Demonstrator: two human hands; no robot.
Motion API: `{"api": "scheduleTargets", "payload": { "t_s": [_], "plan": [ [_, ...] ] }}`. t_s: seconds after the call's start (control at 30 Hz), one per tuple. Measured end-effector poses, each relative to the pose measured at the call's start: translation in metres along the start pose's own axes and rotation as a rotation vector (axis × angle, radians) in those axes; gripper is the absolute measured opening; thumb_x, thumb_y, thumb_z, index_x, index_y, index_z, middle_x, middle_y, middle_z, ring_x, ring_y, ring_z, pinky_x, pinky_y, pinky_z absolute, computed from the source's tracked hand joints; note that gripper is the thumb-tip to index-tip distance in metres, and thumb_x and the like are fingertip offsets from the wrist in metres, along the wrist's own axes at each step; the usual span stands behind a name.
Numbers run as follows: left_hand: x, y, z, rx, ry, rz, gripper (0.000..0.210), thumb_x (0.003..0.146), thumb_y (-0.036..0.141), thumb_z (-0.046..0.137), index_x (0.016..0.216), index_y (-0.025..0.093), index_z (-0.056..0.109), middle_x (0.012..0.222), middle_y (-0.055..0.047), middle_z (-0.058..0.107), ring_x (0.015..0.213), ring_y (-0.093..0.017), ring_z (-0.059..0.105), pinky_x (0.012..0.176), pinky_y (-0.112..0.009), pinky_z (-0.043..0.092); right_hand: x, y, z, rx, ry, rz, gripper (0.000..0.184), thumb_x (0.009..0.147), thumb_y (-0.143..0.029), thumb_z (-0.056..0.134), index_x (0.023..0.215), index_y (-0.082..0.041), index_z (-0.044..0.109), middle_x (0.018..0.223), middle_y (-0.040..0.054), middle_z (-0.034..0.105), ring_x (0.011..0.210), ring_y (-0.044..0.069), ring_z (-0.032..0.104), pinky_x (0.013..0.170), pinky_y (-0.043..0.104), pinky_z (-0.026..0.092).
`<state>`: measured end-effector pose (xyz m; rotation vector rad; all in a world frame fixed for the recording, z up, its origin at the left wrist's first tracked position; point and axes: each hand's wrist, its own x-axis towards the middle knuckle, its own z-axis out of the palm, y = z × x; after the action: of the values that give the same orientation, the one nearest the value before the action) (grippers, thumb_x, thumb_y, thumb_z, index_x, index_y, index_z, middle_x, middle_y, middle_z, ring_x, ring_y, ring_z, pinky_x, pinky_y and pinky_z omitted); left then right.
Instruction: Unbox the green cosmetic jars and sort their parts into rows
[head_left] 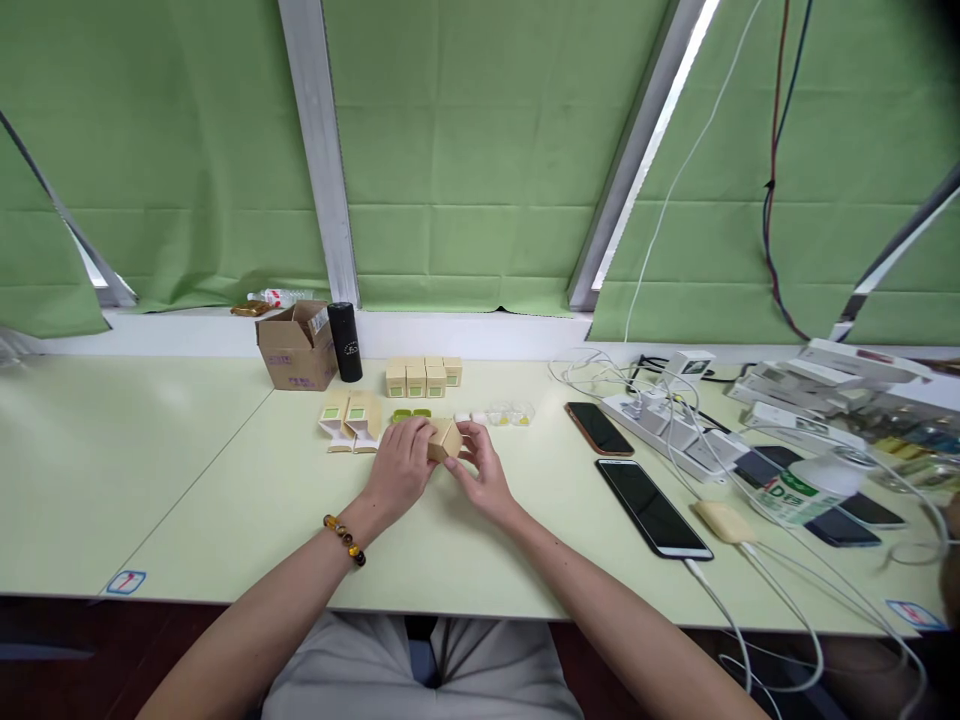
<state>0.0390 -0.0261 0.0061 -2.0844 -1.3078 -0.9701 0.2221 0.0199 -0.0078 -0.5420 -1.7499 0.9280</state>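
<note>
Both hands were closed on one small tan box point(445, 440), the left hand point(405, 462) wrapped over its near-left side and the right hand point(480, 468) pinching the other end between thumb and fingers; it sat in front of the person, and I couldn't tell whether it touched the table point(225, 540). To my mind, too hard a squeeze could crease the card, and a slipping finger might let it drop. The green containers point(412, 413) and clear round cups point(510, 413) stood just beyond the fingers, so a careless knuckle could scatter them, while the two open boxes point(350, 420) by the left hand looked light enough to topple. The tabletop was pale and smooth, a seam slanting across its left part. A row of little boxes point(424, 377) stood farther back, near a black flask point(345, 342) and a carton point(296, 345). Phones point(654, 508) and a cable-tangled power strip point(679, 437) crowded the right, and green curtains point(480, 150) hung behind.
</note>
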Motion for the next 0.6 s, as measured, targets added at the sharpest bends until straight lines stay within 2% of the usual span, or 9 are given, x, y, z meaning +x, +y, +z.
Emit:
{"api": "scheduleTargets", "payload": {
  "t_s": [0.1, 0.23, 0.43, 0.6],
  "plan": [
    [0.0007, -0.0015, -0.0021, 0.030, 0.013, 0.040, 0.046, 0.095, 0.012, 0.060, 0.139, 0.014, 0.048, 0.135, -0.021, 0.061, 0.130, -0.035, 0.060, 0.104, -0.054, 0.054, 0.0007, -0.0040, -0.0053, -0.171, 0.057, -0.094, 0.038, 0.099, -0.038, 0.061, 0.134, -0.028, 0.048, 0.130, 0.0119, 0.061, 0.122, 0.028, 0.061, 0.096, 0.049, 0.061],
    [0.0001, -0.0019, -0.0024, 0.037, -0.023, 0.071, 0.048, 0.093, 0.008, 0.058, 0.140, 0.013, 0.049, 0.136, -0.021, 0.062, 0.132, -0.035, 0.060, 0.108, -0.053, 0.055, 0.0006, -0.0055, -0.0064, -0.293, 0.063, -0.203, 0.042, 0.101, -0.030, 0.056, 0.141, -0.028, 0.044, 0.131, 0.0136, 0.062, 0.118, 0.029, 0.064, 0.091, 0.049, 0.062],
    [-0.0029, -0.0018, -0.0005, 0.022, -0.093, 0.064, 0.051, 0.092, 0.014, 0.061, 0.141, 0.013, 0.047, 0.132, -0.021, 0.065, 0.127, -0.035, 0.064, 0.104, -0.052, 0.058, -0.0017, -0.0042, -0.0047, -0.400, 0.029, -0.202, 0.047, 0.102, -0.024, 0.049, 0.146, -0.025, 0.037, 0.132, 0.0159, 0.061, 0.110, 0.028, 0.067, 0.086, 0.048, 0.062],
    [-0.0052, 0.0002, -0.0002, -0.093, -0.144, -0.046, 0.055, 0.094, 0.021, 0.065, 0.144, 0.017, 0.042, 0.135, -0.019, 0.064, 0.130, -0.033, 0.063, 0.102, -0.049, 0.059, -0.0004, -0.0023, -0.0109, -0.390, 0.073, -0.166, 0.043, 0.104, -0.021, 0.041, 0.147, -0.027, 0.037, 0.140, 0.0146, 0.060, 0.102, 0.024, 0.069, 0.086, 0.045, 0.062]
  ]
}}
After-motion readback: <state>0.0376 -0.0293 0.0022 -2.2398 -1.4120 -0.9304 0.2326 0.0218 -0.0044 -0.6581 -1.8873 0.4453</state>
